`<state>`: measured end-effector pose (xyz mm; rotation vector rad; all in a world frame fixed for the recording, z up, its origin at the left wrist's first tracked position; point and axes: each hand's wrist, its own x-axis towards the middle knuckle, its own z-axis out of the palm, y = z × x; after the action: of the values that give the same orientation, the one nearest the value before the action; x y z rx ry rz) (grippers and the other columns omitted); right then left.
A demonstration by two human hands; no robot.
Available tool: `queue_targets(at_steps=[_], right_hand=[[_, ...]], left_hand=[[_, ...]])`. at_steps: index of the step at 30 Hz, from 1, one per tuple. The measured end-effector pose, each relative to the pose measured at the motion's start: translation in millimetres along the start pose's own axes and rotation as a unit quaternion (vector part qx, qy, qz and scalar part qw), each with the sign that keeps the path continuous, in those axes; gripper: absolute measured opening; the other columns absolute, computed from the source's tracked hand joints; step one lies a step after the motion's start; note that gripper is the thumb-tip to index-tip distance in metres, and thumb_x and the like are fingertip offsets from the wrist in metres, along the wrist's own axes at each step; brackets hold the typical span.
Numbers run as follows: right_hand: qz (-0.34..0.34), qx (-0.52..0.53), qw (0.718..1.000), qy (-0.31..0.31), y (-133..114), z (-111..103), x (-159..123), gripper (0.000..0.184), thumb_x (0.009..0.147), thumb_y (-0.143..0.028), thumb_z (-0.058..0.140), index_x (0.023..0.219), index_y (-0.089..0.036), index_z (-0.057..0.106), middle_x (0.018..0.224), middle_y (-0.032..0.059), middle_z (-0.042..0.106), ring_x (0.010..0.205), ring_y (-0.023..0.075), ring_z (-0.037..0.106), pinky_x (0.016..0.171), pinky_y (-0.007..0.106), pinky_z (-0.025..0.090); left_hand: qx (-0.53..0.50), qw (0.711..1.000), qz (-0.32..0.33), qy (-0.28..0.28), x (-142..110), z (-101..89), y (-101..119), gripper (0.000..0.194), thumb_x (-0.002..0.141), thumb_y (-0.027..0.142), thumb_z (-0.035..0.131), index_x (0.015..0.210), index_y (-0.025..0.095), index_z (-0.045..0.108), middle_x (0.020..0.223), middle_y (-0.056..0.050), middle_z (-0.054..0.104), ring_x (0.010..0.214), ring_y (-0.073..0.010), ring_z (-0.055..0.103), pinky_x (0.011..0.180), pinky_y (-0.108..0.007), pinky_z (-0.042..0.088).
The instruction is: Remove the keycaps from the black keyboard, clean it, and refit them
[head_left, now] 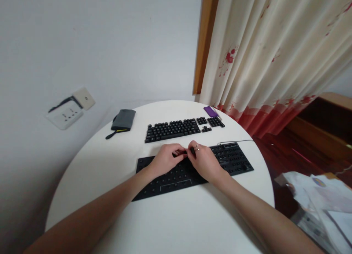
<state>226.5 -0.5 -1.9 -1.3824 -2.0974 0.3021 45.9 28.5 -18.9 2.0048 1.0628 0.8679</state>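
Note:
A black keyboard base (176, 180) without most of its keycaps lies across the white table, its bare key posts showing. Over its upper middle, my left hand (167, 157) is closed, thumb and fingers pinched together. My right hand (205, 158), with rings on a finger, is closed too, and its fingertips meet those of the left. Something small and dark shows at the fingertips; it is too small and too covered to name. Behind the base, black keycaps (173, 130) lie set out in keyboard order, with the number-pad keycaps (216, 122) at their right end.
On the round white table (90, 166) a grey pouch (123, 119) with a strap lies at the back left. A purple object (210, 111) is at the back right. A thin cable (236, 141) runs off the right edge. Wall socket (66, 114) left, curtain (264, 56) right.

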Motion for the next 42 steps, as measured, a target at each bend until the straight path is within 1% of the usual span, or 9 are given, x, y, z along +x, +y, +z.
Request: queue_targets(at_steps=[6,19,24,27,30,32,35,38,42], right_hand=[[0.01,-0.001,1.0,-0.014,1,2,-3,0.003,0.095,-0.022,0.052,0.092,-0.022,0.053,0.075,0.0026,0.066,0.063,0.0181,0.06,0.063,0.026,0.038],[0.02,-0.06,0.997,-0.046,-4,10,-3,0.009,0.098,-0.02,0.043,0.097,-0.02,0.051,0.088,0.0063,0.07,0.076,0.0201,0.066,0.065,0.027,0.037],[0.093,-0.108,0.99,-0.023,1,2,-1,0.013,0.098,-0.024,0.042,0.099,-0.019,0.054,0.081,0.0069,0.069,0.069,0.0216,0.064,0.061,0.029,0.036],[0.118,-0.084,0.989,0.025,10,-4,2,0.02,0.099,-0.029,0.042,0.09,-0.019,0.057,0.08,0.0071,0.066,0.069,0.0208,0.062,0.066,0.03,0.039],[0.067,-0.017,0.991,0.11,20,-12,4,0.031,0.101,-0.032,0.038,0.078,-0.02,0.056,0.087,0.0083,0.062,0.083,0.021,0.059,0.078,0.031,0.043],[0.018,0.046,0.991,0.126,26,-15,5,0.029,0.101,-0.026,0.037,0.081,-0.019,0.058,0.092,0.008,0.061,0.088,0.0204,0.058,0.081,0.031,0.044],[-0.049,0.114,0.99,0.061,32,-17,4,0.022,0.099,-0.019,0.041,0.098,-0.019,0.063,0.095,0.006,0.062,0.088,0.018,0.059,0.081,0.029,0.046],[-0.077,0.106,0.991,-0.001,32,-14,1,0.015,0.096,-0.022,0.053,0.106,-0.022,0.064,0.094,0.0041,0.062,0.083,0.0166,0.06,0.078,0.028,0.046],[-0.062,0.057,0.996,0.001,29,-11,-2,0.012,0.09,-0.026,0.066,0.101,-0.022,0.066,0.093,0.0027,0.063,0.079,0.0159,0.06,0.074,0.027,0.046]], left_hand=[[0.011,1.0,0.012,0.004,0,-0.7,3,0.009,0.083,0.022,0.065,0.088,0.019,0.072,0.087,-0.002,0.074,0.079,-0.0178,0.067,0.077,-0.03,0.054],[0.074,0.995,0.061,0.02,-1,1.0,-2,0.007,0.082,0.017,0.064,0.086,0.018,0.07,0.083,-0.001,0.072,0.074,-0.0151,0.065,0.072,-0.027,0.053],[0.084,0.992,0.083,0.05,-2,1.4,1,0.01,0.08,0.017,0.066,0.09,0.017,0.067,0.079,0.0,0.068,0.069,-0.0133,0.062,0.068,-0.025,0.053],[0.067,0.993,0.073,0.071,-1,0.6,1,0.009,0.081,0.019,0.065,0.089,0.017,0.066,0.077,0.0,0.067,0.068,-0.0131,0.062,0.067,-0.025,0.053],[0.031,0.995,0.053,0.076,1,-0.4,-1,0.012,0.084,0.022,0.065,0.094,0.018,0.067,0.083,-0.001,0.07,0.073,-0.0145,0.065,0.073,-0.027,0.055],[0.012,0.997,0.04,0.071,2,-1.0,-2,0.014,0.085,0.024,0.066,0.098,0.018,0.068,0.087,-0.003,0.072,0.077,-0.0155,0.066,0.076,-0.029,0.055],[-0.008,0.997,0.024,0.066,2,-1.7,-3,0.016,0.085,0.025,0.067,0.099,0.018,0.068,0.089,-0.003,0.072,0.079,-0.0161,0.067,0.076,-0.03,0.055],[-0.02,0.998,0.017,0.063,2,-2.2,-3,0.015,0.085,0.025,0.067,0.098,0.019,0.068,0.088,-0.002,0.072,0.079,-0.0159,0.066,0.076,-0.03,0.054],[-0.037,0.998,0.009,0.043,3,-2.4,-3,0.015,0.082,0.025,0.07,0.096,0.018,0.068,0.086,-0.002,0.072,0.079,-0.0165,0.066,0.075,-0.029,0.053]])
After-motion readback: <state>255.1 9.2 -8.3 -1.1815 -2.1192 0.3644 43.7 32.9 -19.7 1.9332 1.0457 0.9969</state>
